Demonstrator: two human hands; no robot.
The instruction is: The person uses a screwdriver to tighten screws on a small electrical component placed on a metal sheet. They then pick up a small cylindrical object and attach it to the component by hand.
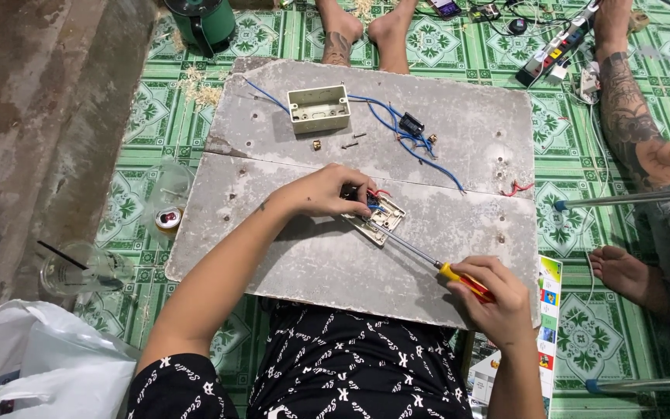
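Observation:
My left hand rests on a cream wall switch plate lying face down on a worn grey board, pinching red and blue wires at its back. My right hand grips a screwdriver by its red and yellow handle. The metal shaft slants up-left with its tip on the switch plate. Farther back on the board sits an open cream junction box with blue wires trailing right, a small black part and loose screws.
Other people's bare feet and a tattooed leg border the board on green patterned tiles. A green can, power strip, plastic cup, small tin and white bag lie around.

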